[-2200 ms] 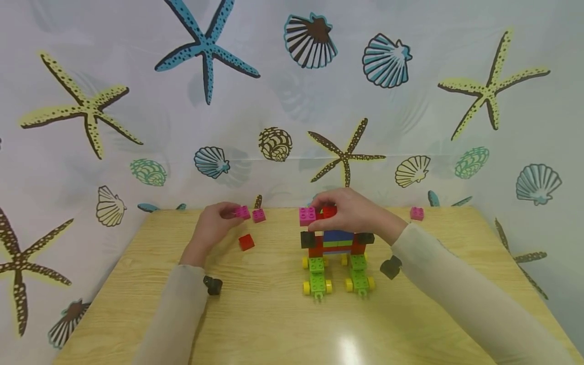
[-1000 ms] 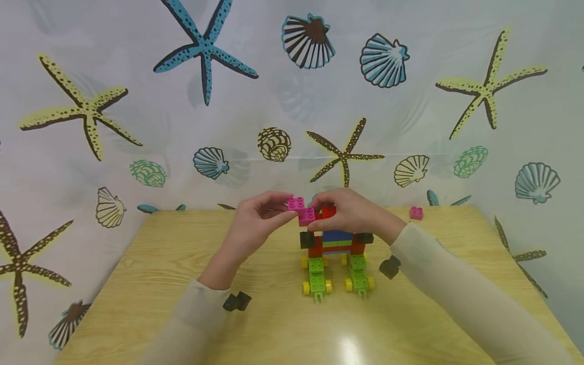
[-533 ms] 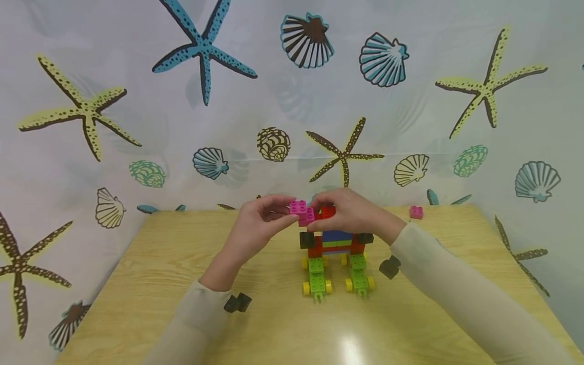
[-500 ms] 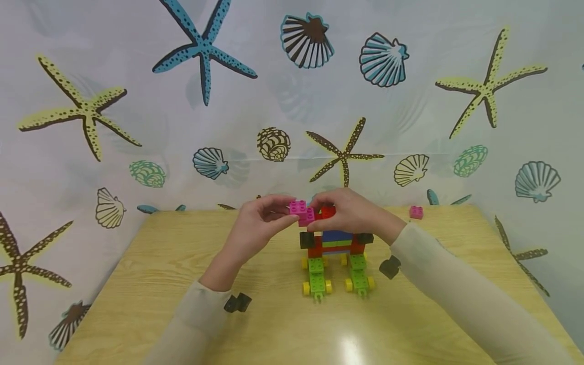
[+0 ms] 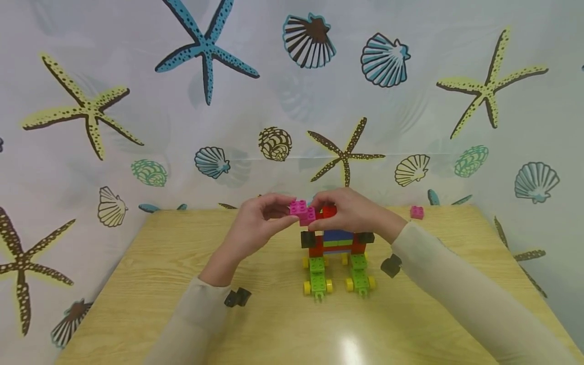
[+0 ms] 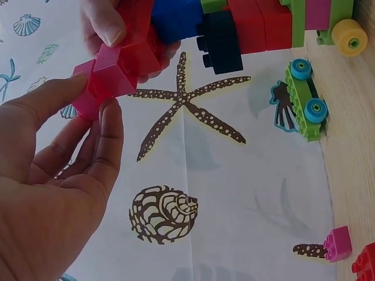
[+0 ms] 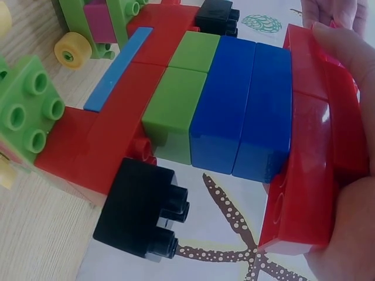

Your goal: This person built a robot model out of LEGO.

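A built block figure stands on two green bases with yellow wheels [image 5: 318, 284], its body of red, green and blue blocks [image 7: 222, 105] with black blocks [image 7: 135, 205] sticking out at the sides. My right hand [image 5: 349, 209] grips the red blocks [image 7: 307, 170] at the figure's top. At their left end sits a pink block [image 5: 308, 217]. Between thumb and fingertips, my left hand [image 5: 255, 223] pinches another pink block [image 6: 88, 96], which overlaps the top of the first one and sits slightly left of it. In the left wrist view the two pink blocks meet.
One pink block [image 5: 416, 212] lies at the table's back right. Left of the figure, the left wrist view shows a loose pink block [image 6: 337, 243] and a red block [image 6: 364, 266]; a green base with blue wheels [image 6: 303, 102] stands behind. A patterned cloth [image 5: 292, 101] hangs behind the table.
My left hand has picked up a pink block from the back left and carried it right to the figure, then lowered it onto the other pink block. My right hand has kept its grip.
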The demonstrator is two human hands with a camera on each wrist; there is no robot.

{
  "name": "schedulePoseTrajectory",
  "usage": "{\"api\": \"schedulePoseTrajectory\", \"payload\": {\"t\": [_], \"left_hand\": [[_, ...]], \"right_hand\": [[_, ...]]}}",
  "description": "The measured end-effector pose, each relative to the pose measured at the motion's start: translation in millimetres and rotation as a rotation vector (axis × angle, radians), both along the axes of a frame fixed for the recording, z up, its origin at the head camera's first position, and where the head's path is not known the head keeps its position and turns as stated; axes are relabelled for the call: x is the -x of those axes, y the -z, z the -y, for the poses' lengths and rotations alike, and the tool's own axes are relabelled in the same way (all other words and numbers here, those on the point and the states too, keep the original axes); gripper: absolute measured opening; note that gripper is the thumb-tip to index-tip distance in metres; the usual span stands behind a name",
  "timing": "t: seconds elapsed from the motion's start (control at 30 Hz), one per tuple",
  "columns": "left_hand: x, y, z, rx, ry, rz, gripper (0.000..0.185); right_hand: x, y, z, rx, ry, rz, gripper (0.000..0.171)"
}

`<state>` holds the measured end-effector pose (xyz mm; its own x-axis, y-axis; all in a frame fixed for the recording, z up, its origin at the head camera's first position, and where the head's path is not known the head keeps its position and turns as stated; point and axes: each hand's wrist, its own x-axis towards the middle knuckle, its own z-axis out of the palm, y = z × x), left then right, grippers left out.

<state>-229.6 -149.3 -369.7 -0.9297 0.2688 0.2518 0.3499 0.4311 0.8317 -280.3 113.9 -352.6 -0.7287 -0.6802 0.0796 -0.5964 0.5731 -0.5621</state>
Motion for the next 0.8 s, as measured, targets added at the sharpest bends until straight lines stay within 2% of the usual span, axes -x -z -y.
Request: {"api": "schedulePoseTrajectory", "payload": {"t": [0.3, 0.8], "left_hand": [[0.0, -5.0, -1, 0.090, 0.009, -0.050, 0.039], [-0.6, -14.2, -3, 0.155, 0.010, -0.054, 0.039]], "right_hand": [[0.1, -0.3, -1, 0.001, -0.003, 0.001, 0.033], [0.2, -0.4, 0, -0.005, -0.008, -0.014, 0.034]]}}
